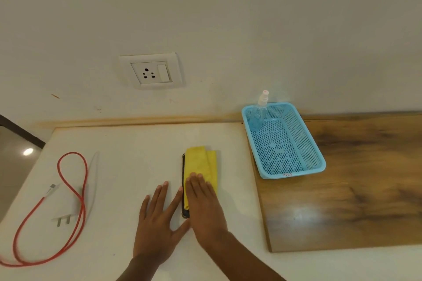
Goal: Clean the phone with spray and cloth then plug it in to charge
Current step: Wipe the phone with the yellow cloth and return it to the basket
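Observation:
A dark phone (183,180) lies flat on the white table, mostly covered by a folded yellow cloth (201,164); only its left edge and near corner show. My right hand (204,207) rests flat on the near end of the cloth, fingers together, pressing it onto the phone. My left hand (157,219) lies flat on the table just left of the phone, fingers spread, its fingertips touching the phone's left edge. A clear spray bottle (260,109) with blue liquid stands in the back left corner of the blue basket (294,173). A white charger plug (68,214) with a red cable (75,180) lies at the left.
A white wall socket (151,70) with a switch sits on the wall behind the table, above and left of the phone. A wooden board (354,178) covers the right side, under the basket. The table's left edge drops to the floor at far left.

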Tool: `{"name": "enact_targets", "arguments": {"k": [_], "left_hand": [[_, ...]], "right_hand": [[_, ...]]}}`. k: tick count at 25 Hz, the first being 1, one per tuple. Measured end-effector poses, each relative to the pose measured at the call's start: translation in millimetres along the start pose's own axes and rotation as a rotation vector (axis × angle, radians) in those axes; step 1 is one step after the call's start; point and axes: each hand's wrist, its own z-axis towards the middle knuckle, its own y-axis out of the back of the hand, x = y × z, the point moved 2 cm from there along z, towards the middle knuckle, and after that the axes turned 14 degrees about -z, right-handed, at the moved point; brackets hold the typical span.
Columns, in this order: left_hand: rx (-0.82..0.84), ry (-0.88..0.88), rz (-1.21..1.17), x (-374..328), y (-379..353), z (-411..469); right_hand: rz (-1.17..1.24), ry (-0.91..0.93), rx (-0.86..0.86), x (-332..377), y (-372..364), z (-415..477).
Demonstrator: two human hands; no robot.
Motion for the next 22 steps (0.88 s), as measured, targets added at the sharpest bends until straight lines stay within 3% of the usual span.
{"name": "enact_targets", "arguments": {"k": [5,8,9,10,12,14,15,19,22], "left_hand": [[0.052,-0.014,-0.017,3.7,-1.7,0.7],[0.057,-0.018,-0.018,4.0,-2.2,1.2],[0.054,-0.018,-0.015,4.6,-2.4,1.2],[0.050,-0.018,-0.009,5.3,-2.5,1.3],[0.043,-0.013,0.004,6.4,-2.6,1.0],[0.037,-0.007,-0.003,6.7,-3.1,1.1],[0.028,-0.002,-0.006,6.2,-3.2,1.3],[0.006,0.010,0.016,3.7,-4.2,0.9],[0.015,0.015,0.010,4.3,-4.0,0.4]], "right_hand": [[-0.002,0.104,-0.009,4.1,14.9,-58.2],[0.262,0.114,0.379,-15.8,36.9,-81.4],[0.306,0.152,0.269,-23.5,44.1,-87.9],[0.222,0.155,0.054,-24.5,56.1,-87.6],[0.393,0.123,0.011,-30.6,89.6,-77.2],[0.714,-0.066,-0.094,-61.2,128.5,-79.1],[0.746,-0.080,-0.196,-78.0,145.3,-76.1],[0.327,-0.156,-0.616,-146.3,191.9,-73.2],[0.195,-0.223,-0.580,-175.8,163.9,-82.9]]}}
